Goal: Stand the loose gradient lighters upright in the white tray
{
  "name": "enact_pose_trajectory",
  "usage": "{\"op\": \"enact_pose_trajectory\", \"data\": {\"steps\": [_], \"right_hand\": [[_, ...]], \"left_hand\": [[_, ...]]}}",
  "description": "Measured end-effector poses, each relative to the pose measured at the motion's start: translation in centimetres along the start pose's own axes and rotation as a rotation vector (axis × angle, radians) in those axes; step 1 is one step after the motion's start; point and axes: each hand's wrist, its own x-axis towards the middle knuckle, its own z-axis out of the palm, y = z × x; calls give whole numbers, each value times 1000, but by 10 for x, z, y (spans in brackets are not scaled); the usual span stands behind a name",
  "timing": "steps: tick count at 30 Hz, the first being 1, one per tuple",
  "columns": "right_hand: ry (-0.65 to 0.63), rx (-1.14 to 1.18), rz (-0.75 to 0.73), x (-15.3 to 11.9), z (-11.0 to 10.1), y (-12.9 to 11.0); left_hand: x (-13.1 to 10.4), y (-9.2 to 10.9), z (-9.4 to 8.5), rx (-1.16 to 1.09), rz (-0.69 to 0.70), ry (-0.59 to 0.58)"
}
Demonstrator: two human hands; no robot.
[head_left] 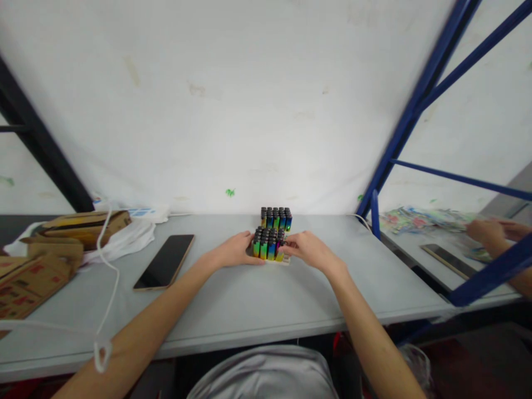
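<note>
Several upright lighters [263, 249] with black tops and shiny green, yellow and blue bodies stand packed in a pale tray [285, 262]. My left hand [239, 249] is curled round the left side of this group, thumb at the back and fingers along the front corner, steadying the tray. At the right end, the fingers of my right hand [305, 247] are pinched at a purple-and-yellow lighter [280, 252]; the fingertips partly cover it. Just behind, a second block of similar lighters [276, 219] stands upright near the wall.
A dark-screened phone [165, 262] lies left on the grey table [249, 310]. Further left are opened cardboard boxes [37, 271], a white plastic bag [128, 244] and a hanging white cable [110, 288]. A blue metal frame [409, 124] rises at right; beyond it another person's hands [492, 230] show.
</note>
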Motion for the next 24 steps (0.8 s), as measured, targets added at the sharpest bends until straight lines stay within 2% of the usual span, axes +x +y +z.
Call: {"op": "enact_pose_trajectory", "data": {"steps": [2, 5, 7, 11, 14, 18, 22, 24], "right_hand": [[51, -57, 101, 0, 0, -1], [-17, 58, 26, -4, -9, 10], [-29, 125, -4, -9, -22, 26], [105, -10, 127, -23, -43, 70], [50, -56, 262, -27, -47, 94], [-5, -96, 242, -18, -33, 97], [34, -200, 135, 1, -5, 79], [14, -232, 115, 8, 8, 70]], "left_hand": [[0, 1, 0, 10, -6, 7], [1, 1, 0, 23, -13, 0], [1, 1, 1, 19, -19, 1], [1, 1, 0, 10, -33, 5], [0, 1, -1, 28, -25, -1], [0, 3, 1, 68, -39, 12], [3, 5, 5, 132, -53, 28], [4, 6, 7, 143, -58, 36]]}}
